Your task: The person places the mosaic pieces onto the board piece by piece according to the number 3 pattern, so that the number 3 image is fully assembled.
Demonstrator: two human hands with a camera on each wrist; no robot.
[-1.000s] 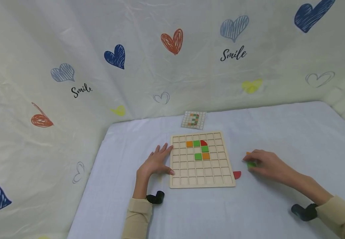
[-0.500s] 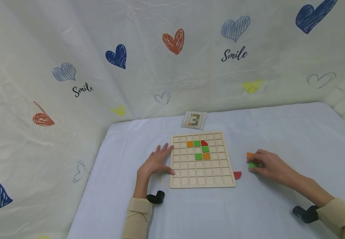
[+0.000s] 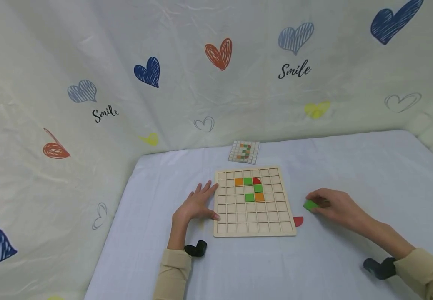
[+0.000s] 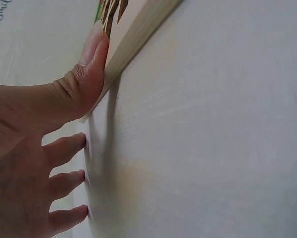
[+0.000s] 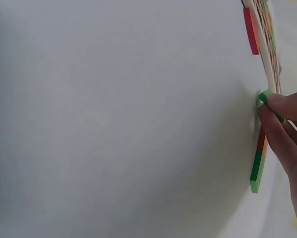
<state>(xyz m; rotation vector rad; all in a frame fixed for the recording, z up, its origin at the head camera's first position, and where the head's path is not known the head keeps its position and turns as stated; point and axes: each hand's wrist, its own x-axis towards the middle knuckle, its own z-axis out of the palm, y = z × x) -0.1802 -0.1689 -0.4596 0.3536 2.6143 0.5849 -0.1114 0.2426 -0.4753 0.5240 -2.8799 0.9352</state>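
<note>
Right hand: fingers pinch tilted green tile, right of centre in head view. Left hand: fingers spread, touching board, lower centre. Edge grip might slip, dropping tile; low leftward sweep could knock red piece.

The printed card is too small to read properly. The right hand covers part of the green piece it's pinching. On the right wrist cam its fingers also block some of the orange piece, and the frame chops that hand off. Left wrist cam cuts off most of the board, and 1 finger of the left hand doesn't show.
</note>
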